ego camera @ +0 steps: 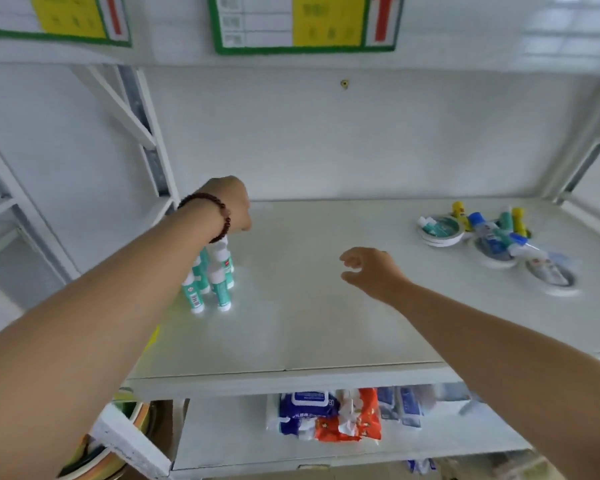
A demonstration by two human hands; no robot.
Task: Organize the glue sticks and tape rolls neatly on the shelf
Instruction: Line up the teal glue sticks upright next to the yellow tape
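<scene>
Several upright teal-and-white glue sticks (210, 280), clustered.

- Bright, even, cool white light is filling the scene, washing the shelf (309, 306) and back wall (326, 140) to nearly one pale tone.
- Shadows are staying faint; only a soft one is lying just under the left hand (234, 202), around the standing glue sticks (215, 278).
- A mild sheen is showing on the shelf between the two grips.
- The right hand (371, 271) is looking slightly smeared at the fingers.
- Far right of that grip, the tape rolls (492, 247) are blurring into streaks.
- Wide-angle distortion is bending the frame posts (149, 133) and stretching both forearms toward the lower corners.
- The signs (305, 22) overhead are reading soft, their print illegible.
</scene>
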